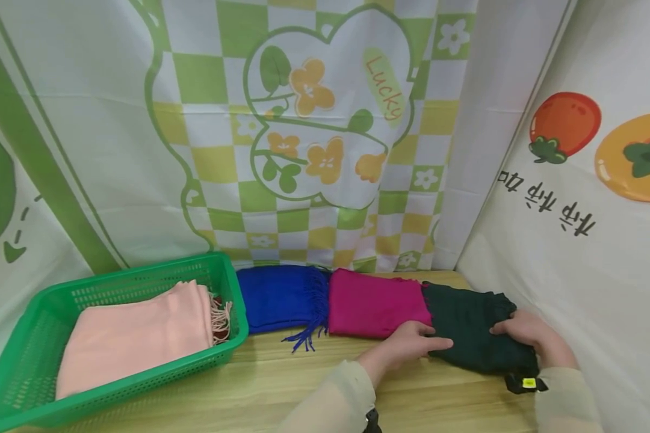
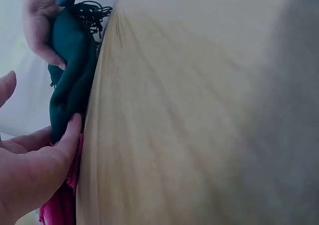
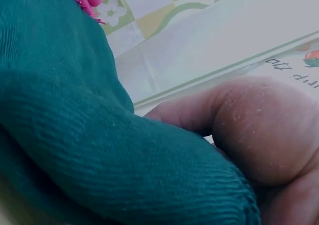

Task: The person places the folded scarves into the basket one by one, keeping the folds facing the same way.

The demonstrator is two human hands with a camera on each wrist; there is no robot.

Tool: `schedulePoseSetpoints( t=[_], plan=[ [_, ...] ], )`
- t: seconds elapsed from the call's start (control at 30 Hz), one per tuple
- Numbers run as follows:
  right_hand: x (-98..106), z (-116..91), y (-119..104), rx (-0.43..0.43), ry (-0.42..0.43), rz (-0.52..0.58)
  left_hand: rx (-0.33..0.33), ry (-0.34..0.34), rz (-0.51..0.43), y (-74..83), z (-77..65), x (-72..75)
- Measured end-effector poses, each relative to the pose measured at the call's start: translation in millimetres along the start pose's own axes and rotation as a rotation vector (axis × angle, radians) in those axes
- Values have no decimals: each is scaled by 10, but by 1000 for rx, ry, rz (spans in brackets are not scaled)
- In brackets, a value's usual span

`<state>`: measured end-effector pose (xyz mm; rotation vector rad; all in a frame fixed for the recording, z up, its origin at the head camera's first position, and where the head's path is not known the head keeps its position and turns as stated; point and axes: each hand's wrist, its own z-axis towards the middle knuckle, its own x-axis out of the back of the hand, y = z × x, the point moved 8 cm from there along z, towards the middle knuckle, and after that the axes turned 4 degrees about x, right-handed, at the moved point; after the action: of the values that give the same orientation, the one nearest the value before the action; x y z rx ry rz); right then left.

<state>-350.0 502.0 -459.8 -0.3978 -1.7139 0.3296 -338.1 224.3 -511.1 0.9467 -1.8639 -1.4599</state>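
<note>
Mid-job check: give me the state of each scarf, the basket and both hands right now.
Green basket: upright, open-topped, holding the pale pink scarf
Pale pink scarf: folded, fringe at its right end
Blue scarf: folded, some fringe trailing forward on the table
Magenta scarf: folded flat
Dark green scarf: folded, somewhat rumpled
Left hand: touching the dark green scarf's left end
Right hand: holding its right end

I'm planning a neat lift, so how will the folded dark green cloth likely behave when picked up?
The dark green cloth is probably floppy, since it bulges and creases softly. Its layers may slip apart if only the top one is pinched, as no fastening shows on the folds. The loose fringe could dangle or snag.
</note>
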Motion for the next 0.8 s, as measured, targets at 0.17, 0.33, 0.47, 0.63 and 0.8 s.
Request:
schedulePoseSetpoints(
  t=[0.17, 0.33, 0.47, 0.63, 0.8],
  plan=[
    [66, -33, -30, -8, 17, -18, -22, -30, 45, 88, -62, -75],
    [135, -62, -43, -10, 46, -9, -101, -26, 197, 258, -132, -158],
    [216, -90, -85, -5, 74, 0, -153, -3, 248, 364, -171, -154],
    [348, -125, -152, -14, 114, -7, -211, -9, 210, 472, -205, -121],
    [464, -220, -304, -10, 119, -4, -245, -17, 200, 576, -240, -73]
  ],
)
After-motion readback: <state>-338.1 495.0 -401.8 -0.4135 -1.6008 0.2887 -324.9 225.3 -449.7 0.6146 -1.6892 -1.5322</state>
